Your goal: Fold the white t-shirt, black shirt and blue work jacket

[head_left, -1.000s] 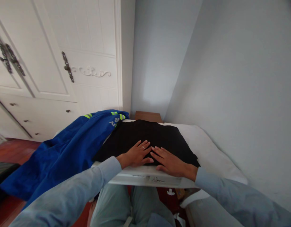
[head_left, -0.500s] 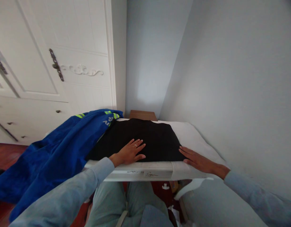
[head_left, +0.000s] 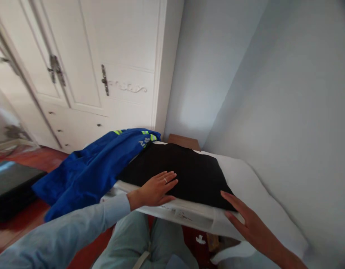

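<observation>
A black garment [head_left: 186,172] lies spread flat on a white padded surface [head_left: 245,179]. My left hand [head_left: 157,186] rests palm down on the garment's near left part, fingers stretched out, a ring on one finger. My right hand [head_left: 246,220] lies open at the garment's near right corner, fingertips touching the white surface's front edge. A blue garment with yellow-green stripes [head_left: 99,168] hangs off the left side of the surface, next to the black one.
A white wardrobe [head_left: 85,71] with metal handles and small drawers stands at the left. Pale walls close in behind and on the right. A brown wooden piece [head_left: 183,142] shows past the surface's far end. A dark object [head_left: 9,183] lies on the reddish floor.
My right hand slid from the middle of the black garment out to its near right corner. My left hand stayed flat in place. The camera view shifted.
</observation>
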### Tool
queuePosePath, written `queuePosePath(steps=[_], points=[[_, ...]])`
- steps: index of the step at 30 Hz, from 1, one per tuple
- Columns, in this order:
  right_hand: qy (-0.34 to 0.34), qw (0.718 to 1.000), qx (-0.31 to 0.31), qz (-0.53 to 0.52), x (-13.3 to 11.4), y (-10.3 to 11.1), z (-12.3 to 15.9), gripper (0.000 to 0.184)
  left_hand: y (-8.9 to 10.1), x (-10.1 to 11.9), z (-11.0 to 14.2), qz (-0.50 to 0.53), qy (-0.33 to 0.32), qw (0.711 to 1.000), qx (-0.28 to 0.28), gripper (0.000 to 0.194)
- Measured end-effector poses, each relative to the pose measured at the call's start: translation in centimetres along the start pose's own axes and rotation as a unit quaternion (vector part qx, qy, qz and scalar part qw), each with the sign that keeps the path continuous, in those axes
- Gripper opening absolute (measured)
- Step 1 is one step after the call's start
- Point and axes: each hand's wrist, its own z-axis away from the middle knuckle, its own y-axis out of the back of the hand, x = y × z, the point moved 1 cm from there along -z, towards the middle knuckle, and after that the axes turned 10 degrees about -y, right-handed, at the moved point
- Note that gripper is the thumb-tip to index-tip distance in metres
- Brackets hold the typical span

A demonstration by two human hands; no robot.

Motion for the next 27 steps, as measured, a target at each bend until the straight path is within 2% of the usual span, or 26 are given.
queuePosePath(steps=[3,6,9,11,13,15,17,18,19,20,21,23,24,25,27], points=[[-0.007,0.996,-0.078,-0.033,-0.8,-0.9,-0.1,0.055,1.4,0.6,2.4,0.032,-0.006,0.999,-0.025,0.059],[-0.002,0.984,-0.166,-0.069,-2.8,-2.4,-1.0,0.05,2.6,-0.3,4.7,0.078,0.033,0.994,-0.062,0.06],[0.01,0.962,-0.236,-0.136,-6.8,-4.6,-2.4,0.05,3.2,-1.5,7.0,0.07,0.085,0.992,-0.064,0.064],[0.012,0.937,-0.277,-0.212,-9.9,-6.5,-3.4,0.058,3.2,-1.9,8.3,0.052,0.11,0.991,-0.051,0.062],[-0.005,0.895,-0.32,-0.311,-12.9,-8.5,-4.4,0.071,3.2,-2.0,9.5,0.041,0.129,0.99,-0.032,0.054],[-0.066,0.837,-0.351,-0.415,-15.2,-10.3,-5.2,0.075,3.3,-1.9,10.3,0.041,0.154,0.987,-0.006,0.046],[-0.15,0.764,-0.356,-0.516,-17.0,-11.6,-5.6,0.069,3.6,-1.9,10.8,0.066,0.202,0.976,0.047,0.042],[-0.184,0.725,-0.35,-0.564,-17.8,-12.1,-5.7,0.064,3.8,-1.9,10.8,0.095,0.238,0.962,0.093,0.041],[-0.208,0.686,-0.343,-0.607,-18.4,-12.5,-5.7,0.059,4.0,-1.8,10.8,0.139,0.283,0.936,0.155,0.04],[-0.223,0.649,-0.336,-0.645,-18.9,-12.9,-5.8,0.054,4.1,-1.7,10.6,0.194,0.33,0.895,0.231,0.038],[-0.233,0.616,-0.327,-0.678,-19.4,-13.3,-5.9,0.049,4.1,-1.5,10.4,0.255,0.372,0.835,0.314,0.037],[-0.251,0.563,-0.305,-0.726,-20.1,-14.1,-6.0,0.037,3.7,-0.5,9.7,0.373,0.425,0.681,0.464,0.034],[-0.261,0.542,-0.294,-0.743,-20.3,-14.4,-6.1,0.03,3.4,0.3,9.2,0.42,0.435,0.603,0.52,0.034],[-0.271,0.525,-0.284,-0.755,-20.6,-14.7,-6.1,0.023,2.9,1.2,8.8,0.457,0.438,0.533,0.561,0.033],[-0.284,0.5,-0.269,-0.772,-21.0,-15.0,-5.8,0.016,1.6,3.5,7.8,0.512,0.436,0.424,0.607,0.032]])
